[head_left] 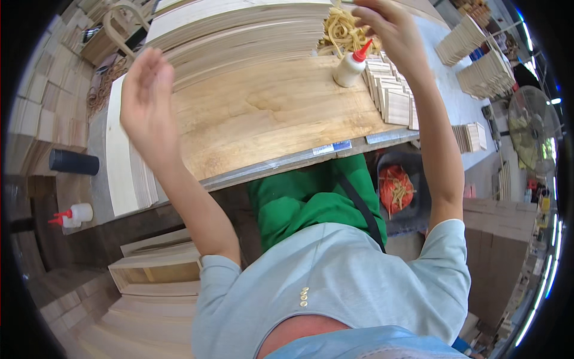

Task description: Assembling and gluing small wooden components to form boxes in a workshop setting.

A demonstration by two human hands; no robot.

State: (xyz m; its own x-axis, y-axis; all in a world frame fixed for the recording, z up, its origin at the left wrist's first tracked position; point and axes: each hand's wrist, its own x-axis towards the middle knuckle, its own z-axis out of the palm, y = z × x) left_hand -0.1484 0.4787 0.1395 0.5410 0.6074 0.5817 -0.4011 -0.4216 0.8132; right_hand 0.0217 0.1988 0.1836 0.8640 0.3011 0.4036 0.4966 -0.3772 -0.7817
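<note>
My left hand (149,102) is raised over the left side of the bench, blurred by motion. Its fingers look loosely stretched, and I see nothing in them. Beneath it lie long pale wooden boards (127,173). At the far right my right hand (391,27) hovers with loosely bent, parted fingers and no visible load; the picture's top edge is close by. Nearest to it are a tangle of yellowish bands (344,33), a white glue bottle (348,70) with a red nozzle, and a leaning row of small wooden pieces (394,99). A stained wooden board (269,110) spans the middle.
Stacked long boards (239,42) rise behind the work board. To the left are a dark cylinder (74,162) and white bottles (79,214) with red tips. Right of the bench stand wooden stacks (485,72) and a fan (532,125). A red bag (396,186) sits below the bench.
</note>
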